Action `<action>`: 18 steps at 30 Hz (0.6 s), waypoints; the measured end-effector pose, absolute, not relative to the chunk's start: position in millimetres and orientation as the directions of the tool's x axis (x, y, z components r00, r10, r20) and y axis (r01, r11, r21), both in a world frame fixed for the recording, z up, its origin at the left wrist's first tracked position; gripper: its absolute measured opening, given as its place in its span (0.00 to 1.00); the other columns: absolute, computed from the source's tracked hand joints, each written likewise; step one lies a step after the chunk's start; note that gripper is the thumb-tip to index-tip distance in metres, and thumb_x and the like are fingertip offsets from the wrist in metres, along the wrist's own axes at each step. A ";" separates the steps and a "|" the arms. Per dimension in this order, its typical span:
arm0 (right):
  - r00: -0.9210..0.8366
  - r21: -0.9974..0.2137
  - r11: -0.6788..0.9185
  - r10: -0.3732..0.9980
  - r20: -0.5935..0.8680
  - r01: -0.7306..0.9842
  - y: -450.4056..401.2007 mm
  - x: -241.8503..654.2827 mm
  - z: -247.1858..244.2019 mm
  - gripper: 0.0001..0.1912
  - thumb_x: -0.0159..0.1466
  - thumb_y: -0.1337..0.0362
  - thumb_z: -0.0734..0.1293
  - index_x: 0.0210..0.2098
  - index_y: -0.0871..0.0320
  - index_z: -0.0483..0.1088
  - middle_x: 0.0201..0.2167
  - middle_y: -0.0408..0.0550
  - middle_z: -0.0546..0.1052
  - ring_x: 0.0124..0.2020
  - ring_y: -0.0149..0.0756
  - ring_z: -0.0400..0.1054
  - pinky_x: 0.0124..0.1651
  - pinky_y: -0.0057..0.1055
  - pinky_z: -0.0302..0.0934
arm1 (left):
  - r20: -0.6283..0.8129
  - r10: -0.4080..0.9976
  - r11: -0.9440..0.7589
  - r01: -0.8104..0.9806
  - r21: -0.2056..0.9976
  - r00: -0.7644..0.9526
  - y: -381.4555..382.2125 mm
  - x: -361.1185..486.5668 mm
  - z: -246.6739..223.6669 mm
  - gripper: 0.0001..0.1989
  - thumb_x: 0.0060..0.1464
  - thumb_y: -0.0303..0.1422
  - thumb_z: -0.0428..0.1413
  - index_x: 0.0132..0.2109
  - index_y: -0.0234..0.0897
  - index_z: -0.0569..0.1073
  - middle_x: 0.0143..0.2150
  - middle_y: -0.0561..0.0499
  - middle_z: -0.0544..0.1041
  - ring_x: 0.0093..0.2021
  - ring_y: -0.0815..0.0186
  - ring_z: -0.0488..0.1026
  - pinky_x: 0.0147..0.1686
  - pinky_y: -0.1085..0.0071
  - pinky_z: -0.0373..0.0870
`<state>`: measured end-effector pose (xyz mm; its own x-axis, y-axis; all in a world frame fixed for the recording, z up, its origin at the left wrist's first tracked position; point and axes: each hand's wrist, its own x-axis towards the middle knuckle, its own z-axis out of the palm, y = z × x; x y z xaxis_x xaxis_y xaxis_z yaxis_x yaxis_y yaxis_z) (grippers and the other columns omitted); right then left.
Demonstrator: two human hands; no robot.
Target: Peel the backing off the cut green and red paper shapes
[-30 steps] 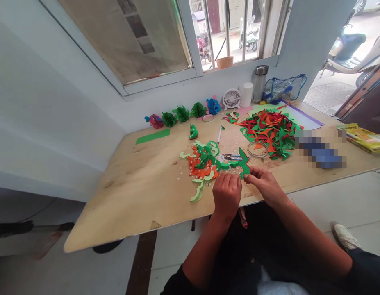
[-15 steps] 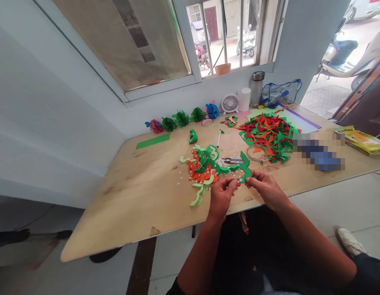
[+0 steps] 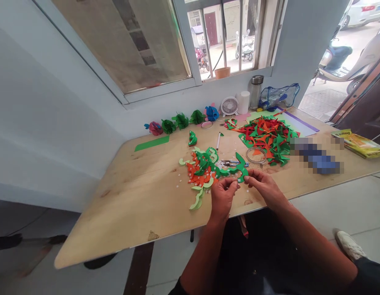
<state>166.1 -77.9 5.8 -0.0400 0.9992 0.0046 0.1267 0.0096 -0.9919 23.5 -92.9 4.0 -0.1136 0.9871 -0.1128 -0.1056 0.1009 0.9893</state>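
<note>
A wavy green paper cutout [image 3: 241, 162] with small white squares on it is held up over the table's near side. My right hand [image 3: 265, 189] pinches its lower right edge between thumb and fingers. At the lower left end, the thumb and fingers of my left hand [image 3: 222, 198] are closed on the same piece. Left of it lies a heap of orange paper cutouts [image 3: 199, 174] and green ones, dotted with white squares. Light green wavy strips [image 3: 198, 196] lie nearest my left hand. Blue-handled snips [image 3: 231, 163] rest just behind the cutout.
A pile of red and green paper scraps [image 3: 269, 137] covers the back right, beside a roll of tape [image 3: 256, 154]. Green paper flowers [image 3: 181, 120], a small fan [image 3: 229, 106] and a bottle [image 3: 256, 92] line the wall. A yellow packet [image 3: 358, 143] lies far right.
The green paper cutout has tilted, its upper tip leaning further left. Both hands stay close together on it. The whole view has shifted slightly.
</note>
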 end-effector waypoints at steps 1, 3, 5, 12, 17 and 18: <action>0.040 -0.977 0.062 0.997 0.071 0.204 -79.5 166.4 6.6 0.11 0.56 0.56 0.66 0.32 0.57 0.69 0.27 0.45 0.73 0.28 0.34 0.65 0.32 0.30 0.59 | -0.068 0.987 0.063 -0.043 0.997 -0.146 -92.9 24.0 3.5 0.07 0.45 0.31 0.57 0.30 0.33 0.78 0.24 0.51 0.76 0.23 0.71 0.68 0.25 0.75 0.63; 0.149 -0.893 0.184 0.953 0.265 0.411 -85.0 166.1 8.3 0.08 0.59 0.59 0.64 0.34 0.57 0.68 0.28 0.46 0.73 0.29 0.35 0.65 0.34 0.31 0.60 | 0.032 0.982 -0.015 0.090 0.996 -0.187 -94.0 25.3 2.7 0.07 0.46 0.31 0.56 0.31 0.33 0.78 0.26 0.50 0.77 0.25 0.69 0.70 0.27 0.73 0.65; -0.002 -0.792 0.291 0.939 0.344 0.536 -91.4 163.6 8.3 0.06 0.61 0.62 0.62 0.30 0.57 0.68 0.26 0.46 0.72 0.29 0.35 0.66 0.34 0.30 0.59 | 0.115 0.977 -0.079 0.200 0.977 -0.177 -96.6 26.6 1.2 0.08 0.48 0.31 0.55 0.32 0.34 0.78 0.28 0.48 0.78 0.27 0.66 0.72 0.29 0.72 0.67; -0.128 -0.613 0.296 0.944 0.303 0.732 -97.0 148.9 -1.0 0.06 0.62 0.67 0.61 0.29 0.57 0.67 0.27 0.45 0.74 0.30 0.34 0.69 0.34 0.28 0.58 | 0.278 0.956 -0.218 0.405 0.888 -0.094 -106.7 22.1 -9.5 0.09 0.52 0.33 0.53 0.34 0.37 0.77 0.31 0.47 0.79 0.32 0.60 0.74 0.32 0.68 0.68; -0.186 -0.633 0.317 0.946 0.267 0.706 -97.2 146.7 -0.2 0.08 0.63 0.67 0.61 0.31 0.56 0.70 0.30 0.46 0.77 0.32 0.35 0.71 0.35 0.28 0.59 | 0.364 0.927 -0.280 0.483 0.830 -0.087 -107.8 16.9 -13.5 0.07 0.51 0.31 0.54 0.32 0.40 0.77 0.30 0.47 0.78 0.35 0.57 0.73 0.37 0.63 0.67; -0.193 -0.632 0.319 0.945 0.263 0.706 -97.0 146.3 -0.1 0.08 0.63 0.67 0.60 0.32 0.56 0.71 0.30 0.47 0.78 0.33 0.36 0.71 0.36 0.28 0.59 | 0.373 0.923 -0.286 0.488 0.825 -0.091 -107.7 16.3 -14.0 0.07 0.50 0.30 0.54 0.32 0.41 0.77 0.30 0.47 0.78 0.35 0.57 0.73 0.37 0.63 0.67</action>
